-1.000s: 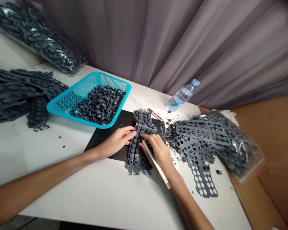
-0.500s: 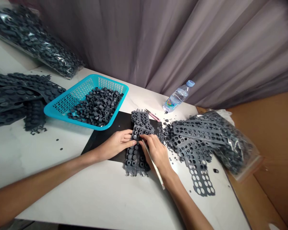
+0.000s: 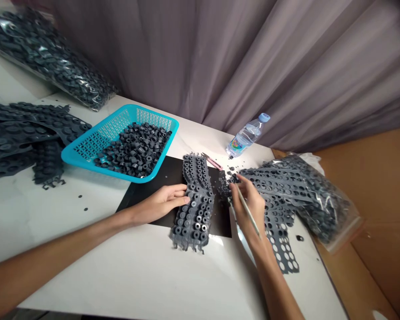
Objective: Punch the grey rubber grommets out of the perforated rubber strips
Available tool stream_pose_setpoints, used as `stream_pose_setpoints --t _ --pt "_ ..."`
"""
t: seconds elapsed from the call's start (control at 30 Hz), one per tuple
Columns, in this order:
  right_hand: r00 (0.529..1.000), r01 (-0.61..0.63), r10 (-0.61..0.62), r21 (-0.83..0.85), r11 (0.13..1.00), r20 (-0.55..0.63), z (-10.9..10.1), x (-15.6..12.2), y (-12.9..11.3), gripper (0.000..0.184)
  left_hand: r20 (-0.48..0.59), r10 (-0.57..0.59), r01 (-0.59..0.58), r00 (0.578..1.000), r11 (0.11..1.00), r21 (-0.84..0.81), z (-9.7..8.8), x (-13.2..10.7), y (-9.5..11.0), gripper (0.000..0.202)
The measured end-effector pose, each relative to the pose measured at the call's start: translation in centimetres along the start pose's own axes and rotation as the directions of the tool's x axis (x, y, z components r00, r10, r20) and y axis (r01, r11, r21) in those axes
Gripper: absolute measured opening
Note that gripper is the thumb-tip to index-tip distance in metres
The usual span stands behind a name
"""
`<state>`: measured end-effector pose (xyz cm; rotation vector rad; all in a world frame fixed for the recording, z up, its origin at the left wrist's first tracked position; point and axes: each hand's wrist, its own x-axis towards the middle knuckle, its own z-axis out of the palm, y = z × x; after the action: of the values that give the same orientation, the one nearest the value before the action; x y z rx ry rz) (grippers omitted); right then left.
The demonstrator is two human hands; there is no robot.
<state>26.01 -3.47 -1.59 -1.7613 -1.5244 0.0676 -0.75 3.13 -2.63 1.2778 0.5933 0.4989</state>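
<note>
A dark grey moulded rubber sheet [image 3: 195,211] with rows of round ring-shaped parts lies lengthwise on a black mat [image 3: 153,198]. My left hand [image 3: 165,203] grips its left edge, thumb on top and fingers along the side. In my right hand [image 3: 251,202] is a thin pale stick-like tool [image 3: 248,211], held like a pen and slanting back over the wrist. That hand hovers right of the sheet, by a heap of small dark bits [image 3: 225,189]; its fingertips partly hide the heap. The tool's working tip cannot be made out.
A turquoise basket [image 3: 71,155] of loose black rings stands back left. Beyond it lies a filled plastic bag [image 3: 53,58]; more rubber sheets [image 3: 16,138] lie left. A pink-handled cutter [image 3: 213,162], water bottle [image 3: 246,138], punched-out sheets [image 3: 280,186] and another bag [image 3: 333,209] are at right.
My right hand has moved right, off the sheet, carrying the tool toward the heap of bits. The sheet's right side is now uncovered. My left hand remains at the left edge.
</note>
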Motion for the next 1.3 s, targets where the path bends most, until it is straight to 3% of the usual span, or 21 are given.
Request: stream_pose_setpoints --t 0.17,0.3,0.5,0.7,0.93,1.03,1.13,1.3 --pt "0.949 0.179 -0.246 0.304 0.936 0.197 1.4 -2.1 -5.3 0.012 0.006 0.028 -0.028 1.000 0.999 0.036 -0.1 -0.1 0.0 0.043" --pt "0.889 0.306 -0.385 0.304 0.902 0.248 1.9 -2.5 -5.6 0.009 -0.028 0.034 -0.033 0.999 0.998 0.050 -0.1 0.0 0.0 0.043" --pt "0.858 0.360 -0.423 0.247 0.900 0.292 1.9 -2.1 -4.7 0.015 -0.131 0.016 -0.013 0.991 1.000 0.023 -0.2 0.1 -0.8 0.052" --pt "0.862 0.356 -0.411 0.224 0.907 0.298 2.0 -2.1 -5.0 0.012 0.014 0.044 -0.045 0.999 0.996 0.073 -0.1 0.2 -0.4 0.043" --pt "0.852 0.425 -0.428 0.080 0.902 0.300 2.3 -2.3 -5.1 0.029 -0.005 0.071 -0.071 0.997 0.994 0.078 -0.1 0.1 -0.1 0.035" --pt "0.833 0.488 -0.467 0.006 0.873 0.296 2.8 -2.6 -5.1 0.025 -0.011 0.095 -0.093 0.995 0.990 0.110 0.0 0.2 0.0 0.032" --pt "0.864 0.442 -0.423 -0.006 0.897 0.274 3.4 -2.8 -5.4 0.020 -0.028 0.097 -0.092 0.995 0.984 0.151 0.2 0.2 -0.1 0.031" --pt "0.986 0.160 -0.159 -0.030 0.987 0.054 3.0 -1.9 -4.4 0.024 -0.018 0.047 -0.043 0.999 0.982 0.186 0.2 0.0 -0.5 0.033"
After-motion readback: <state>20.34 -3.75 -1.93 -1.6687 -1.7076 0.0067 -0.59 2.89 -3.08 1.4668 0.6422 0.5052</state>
